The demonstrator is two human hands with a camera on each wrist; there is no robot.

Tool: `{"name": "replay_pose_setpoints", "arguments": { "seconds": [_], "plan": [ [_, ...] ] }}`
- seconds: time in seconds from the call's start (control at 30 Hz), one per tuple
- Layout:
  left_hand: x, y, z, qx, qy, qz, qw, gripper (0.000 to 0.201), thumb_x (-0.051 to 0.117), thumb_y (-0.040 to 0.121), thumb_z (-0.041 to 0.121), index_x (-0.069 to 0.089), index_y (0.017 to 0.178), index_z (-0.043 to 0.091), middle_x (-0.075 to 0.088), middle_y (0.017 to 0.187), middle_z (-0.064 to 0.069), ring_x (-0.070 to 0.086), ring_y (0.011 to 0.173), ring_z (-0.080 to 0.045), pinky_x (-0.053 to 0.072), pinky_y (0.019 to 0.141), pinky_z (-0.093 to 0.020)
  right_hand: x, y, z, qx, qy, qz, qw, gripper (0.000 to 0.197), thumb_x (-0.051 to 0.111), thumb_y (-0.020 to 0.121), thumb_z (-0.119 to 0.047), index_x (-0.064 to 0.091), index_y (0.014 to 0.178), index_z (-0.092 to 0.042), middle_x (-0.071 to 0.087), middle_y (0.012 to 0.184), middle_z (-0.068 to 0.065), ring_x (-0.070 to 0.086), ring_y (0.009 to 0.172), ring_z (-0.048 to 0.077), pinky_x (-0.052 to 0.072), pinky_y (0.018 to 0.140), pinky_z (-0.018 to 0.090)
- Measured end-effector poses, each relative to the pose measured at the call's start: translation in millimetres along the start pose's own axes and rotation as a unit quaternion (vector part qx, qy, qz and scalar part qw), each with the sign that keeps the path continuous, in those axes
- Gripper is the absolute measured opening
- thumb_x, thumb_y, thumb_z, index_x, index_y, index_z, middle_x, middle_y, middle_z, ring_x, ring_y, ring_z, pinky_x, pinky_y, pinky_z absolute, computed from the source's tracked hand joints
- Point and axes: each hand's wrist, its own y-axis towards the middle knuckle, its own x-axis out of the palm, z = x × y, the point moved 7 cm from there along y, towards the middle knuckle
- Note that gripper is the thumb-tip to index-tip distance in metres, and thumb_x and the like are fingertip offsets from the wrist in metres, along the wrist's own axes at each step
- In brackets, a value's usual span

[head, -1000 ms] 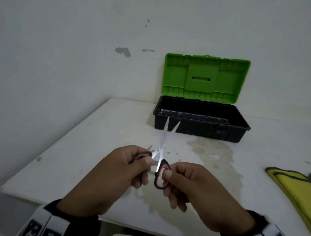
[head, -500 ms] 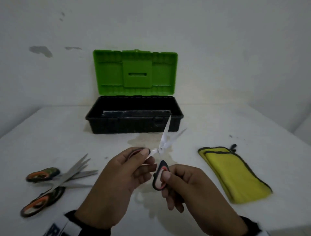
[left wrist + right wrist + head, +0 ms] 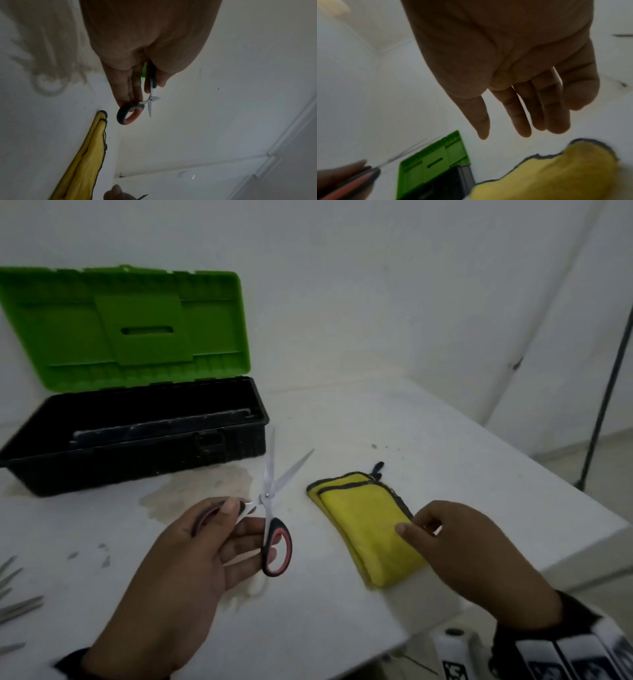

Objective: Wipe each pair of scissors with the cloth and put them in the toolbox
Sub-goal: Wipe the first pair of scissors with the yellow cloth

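Holding one scissors [image 3: 270,508] in left hand [image 3: 191,559], one cloth [image 3: 366,529] near

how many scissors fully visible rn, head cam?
1 whole: red-handled scissors held by the left hand, blades open. Blade tips at the table's left edge show more; count unclear, handles out of frame.

White table [image 3: 445,440] – open toolbox [image 3: 137,453], yellow cloth [image 3: 363,522]

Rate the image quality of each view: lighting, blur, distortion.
Head view: dim and flat, straight edges bowed by the wide lens, the red-and-black-handled scissors fairly sharp. Left wrist view: the left hand dark against the bright wall, the folded yellow cloth stretched. Right wrist view: motion-blurred throughout, the right hand underexposed, the green-lidded black plastic toolbox smeared.
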Motion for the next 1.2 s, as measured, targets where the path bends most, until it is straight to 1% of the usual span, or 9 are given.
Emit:
{"name": "replay_pose_setpoints", "arguments": {
  "seconds": [0.1, 0.23, 0.33, 0.47, 0.6, 0.7, 0.83, 1.0, 1.2],
  "plan": [
    [9.1, 4.4, -9.8, -0.010, 0.001, -0.007, 1.000, 0.025, 0.055, 0.091, 0.024, 0.064, 0.106, 0.005, 0.073, 0.091, -0.022, 0.072, 0.079, -0.031, 0.057, 0.075, -0.044, 3.5, 8.3, 29.9, 0.033, -0.108, -0.023, 0.993, 0.045, 0.063, 0.091, -0.050, 0.063, 0.119, -0.015, 0.064, 0.117, 0.002, 0.060, 0.110, 0.019, 0.045, 0.092, 0.031],
    [15.7, 8.1, -15.1, -0.014, -0.001, -0.010, 1.000, 0.023, 0.053, 0.094, 0.022, 0.062, 0.106, 0.004, 0.073, 0.091, -0.023, 0.072, 0.079, -0.032, 0.058, 0.076, -0.044, 17.4, 13.9, 35.6, 0.011, -0.151, -0.084, 0.985, 0.023, 0.067, 0.090, -0.036, 0.068, 0.105, -0.018, 0.064, 0.103, -0.003, 0.058, 0.098, 0.015, 0.045, 0.083, 0.027],
    [15.1, 8.9, -12.9, -0.007, 0.003, -0.009, 1.000, 0.024, 0.052, 0.095, 0.022, 0.062, 0.107, 0.004, 0.073, 0.094, -0.023, 0.073, 0.083, -0.035, 0.058, 0.077, -0.044, 12.6, 16.8, 25.8, -0.010, -0.115, -0.062, 0.991, 0.005, 0.070, 0.087, -0.026, 0.066, 0.085, -0.025, 0.062, 0.088, -0.008, 0.057, 0.087, 0.013, 0.046, 0.078, 0.027],
    [6.8, 8.3, -5.1, 0.008, 0.002, -0.001, 1.000, 0.024, 0.050, 0.097, 0.022, 0.063, 0.108, 0.005, 0.074, 0.094, -0.022, 0.074, 0.083, -0.034, 0.060, 0.071, -0.040, -3.4, 18.8, 2.1, -0.066, -0.021, 0.010, 0.998, 0.021, 0.072, 0.086, -0.025, 0.058, 0.071, -0.028, 0.061, 0.069, -0.010, 0.057, 0.069, 0.005, 0.038, 0.061, 0.014],
    [-8.0, 6.7, 8.8, 0.026, -0.011, 0.007, 1.000, 0.023, 0.049, 0.097, 0.022, 0.064, 0.105, 0.007, 0.074, 0.094, -0.021, 0.074, 0.081, -0.033, 0.061, 0.067, -0.038, -11.7, 15.6, -38.0, -0.158, 0.141, 0.073, 0.975, 0.014, 0.076, 0.082, -0.019, 0.063, 0.078, -0.024, 0.064, 0.093, -0.014, 0.059, 0.094, 0.000, 0.044, 0.073, 0.009],
    [-22.0, 3.6, 21.1, 0.049, -0.019, 0.018, 0.998, 0.021, 0.050, 0.096, 0.023, 0.064, 0.101, 0.008, 0.073, 0.089, -0.020, 0.074, 0.077, -0.033, 0.061, 0.068, -0.040, -7.5, 17.3, -62.6, -0.185, 0.283, 0.077, 0.938, 0.018, 0.074, 0.086, -0.011, 0.061, 0.081, -0.022, 0.065, 0.116, -0.013, 0.062, 0.112, 0.006, 0.049, 0.089, 0.022],
    [-45.7, -2.3, 35.9, 0.075, -0.034, 0.042, 0.996, 0.022, 0.056, 0.087, 0.026, 0.067, 0.095, 0.009, 0.068, 0.081, -0.019, 0.072, 0.071, -0.032, 0.061, 0.063, -0.038, 4.5, 17.8, -102.1, -0.200, 0.437, 0.046, 0.876, 0.021, 0.069, 0.090, -0.015, 0.057, 0.076, -0.026, 0.071, 0.121, -0.006, 0.063, 0.119, 0.007, 0.049, 0.092, 0.031],
    [-72.3, -11.3, 49.2, 0.094, -0.049, 0.055, 0.993, 0.028, 0.058, 0.079, 0.029, 0.066, 0.096, 0.009, 0.069, 0.079, -0.020, 0.071, 0.069, -0.031, 0.059, 0.061, -0.036, 20.9, 14.5, -157.5, -0.244, 0.449, 0.041, 0.859, 0.014, 0.067, 0.094, -0.019, 0.060, 0.085, -0.026, 0.069, 0.078, -0.012, 0.061, 0.070, 0.002, 0.044, 0.063, 0.014],
    [-94.2, -24.2, 57.5, 0.099, -0.041, 0.073, 0.992, 0.031, 0.058, 0.076, 0.031, 0.064, 0.096, 0.008, 0.069, 0.078, -0.022, 0.071, 0.070, -0.034, 0.060, 0.064, -0.041, 47.7, -3.3, -212.9, -0.307, 0.402, 0.005, 0.862, 0.020, 0.072, 0.088, -0.009, 0.069, 0.089, -0.029, 0.072, 0.091, -0.018, 0.068, 0.086, 0.001, 0.048, 0.072, 0.008]
  ]
}}
